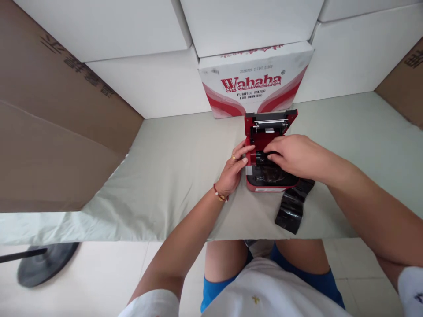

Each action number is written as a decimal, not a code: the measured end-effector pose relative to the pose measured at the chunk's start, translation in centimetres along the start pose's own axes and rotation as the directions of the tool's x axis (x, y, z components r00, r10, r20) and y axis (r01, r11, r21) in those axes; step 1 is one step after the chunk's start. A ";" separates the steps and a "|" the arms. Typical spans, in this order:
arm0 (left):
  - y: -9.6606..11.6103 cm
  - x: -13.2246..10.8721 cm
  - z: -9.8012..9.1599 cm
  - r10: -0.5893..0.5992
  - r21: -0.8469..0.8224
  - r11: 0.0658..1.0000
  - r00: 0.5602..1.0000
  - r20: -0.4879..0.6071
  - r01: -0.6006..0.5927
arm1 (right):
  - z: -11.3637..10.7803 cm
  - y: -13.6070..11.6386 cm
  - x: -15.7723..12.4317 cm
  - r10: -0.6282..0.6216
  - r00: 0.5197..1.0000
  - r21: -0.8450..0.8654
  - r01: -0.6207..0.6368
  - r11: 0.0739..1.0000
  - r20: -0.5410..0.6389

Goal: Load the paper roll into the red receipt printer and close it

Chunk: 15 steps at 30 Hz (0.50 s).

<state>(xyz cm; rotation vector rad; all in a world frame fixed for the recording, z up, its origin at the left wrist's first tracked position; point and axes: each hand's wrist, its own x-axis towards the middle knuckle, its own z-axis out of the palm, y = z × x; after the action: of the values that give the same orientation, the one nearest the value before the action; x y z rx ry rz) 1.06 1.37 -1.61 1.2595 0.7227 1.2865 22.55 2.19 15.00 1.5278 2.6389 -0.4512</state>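
Note:
A red and black device, seemingly a small label printer (271,189), sits on the cloth-covered table with its lid (271,119) raised. My left hand (231,173) grips its left side, fingers bent over the red edge. Inside the open body lies a black ribbon roll (261,158), and my right hand (292,154) reaches in from the right, its thumb and fingers closed on the roll. Part of the roll is hidden behind those fingers. From the printer's front right, a crinkled strip of shiny black film (291,209) trails onto the table.
Behind the printer stands a white and red Wahaha water carton (254,88), against stacked white boxes (145,83). Brown cardboard boxes flank the table at left (66,132) and right (403,83). A pale green cloth (172,176) covers the table. A black round base (46,266) rests on the floor.

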 end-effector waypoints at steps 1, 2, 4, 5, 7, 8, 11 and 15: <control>0.1 0.0 0.1 -0.018 -0.015 1.000 1.000 -0.013 0.018 | -0.2 -0.6 0.9 0.049 0.997 -0.120 -0.041 0.992 0.065; 0.2 0.0 0.1 -0.028 -0.020 0.999 0.999 -0.019 0.028 | -0.3 -1.1 1.7 0.092 0.990 -0.205 -0.068 0.976 0.109; 0.1 0.1 0.1 -0.026 -0.013 1.000 0.999 -0.019 0.026 | -0.3 -1.9 2.8 0.139 0.979 -0.281 -0.092 0.955 0.150; 0.0 0.1 0.0 -0.020 -0.003 1.000 1.000 -0.015 0.020 | -0.2 -2.1 3.2 0.151 0.976 -0.291 -0.101 0.951 0.156; -0.2 0.2 -0.1 -0.005 0.020 1.000 1.000 -0.003 0.005 | 0.0 -2.2 3.5 0.170 0.974 -0.300 -0.119 0.947 0.151; -0.3 0.2 -0.2 0.003 0.034 0.999 1.000 0.002 -0.003 | 0.1 -2.1 3.6 0.178 0.973 -0.302 -0.128 0.945 0.146; -0.5 0.3 -0.3 0.018 0.074 0.997 1.000 0.010 -0.019 | 0.4 -1.8 3.4 0.196 0.975 -0.302 -0.156 0.940 0.107; -0.6 0.4 -0.4 0.022 0.085 0.996 1.000 0.019 -0.023 | 0.3 -1.5 1.8 0.179 0.984 -0.181 -0.177 0.967 -0.005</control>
<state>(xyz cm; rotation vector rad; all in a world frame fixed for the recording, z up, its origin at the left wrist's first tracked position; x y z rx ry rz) 0.89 1.92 -2.18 1.3497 0.7589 1.2724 20.34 2.95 14.73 1.6768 2.4265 -0.2012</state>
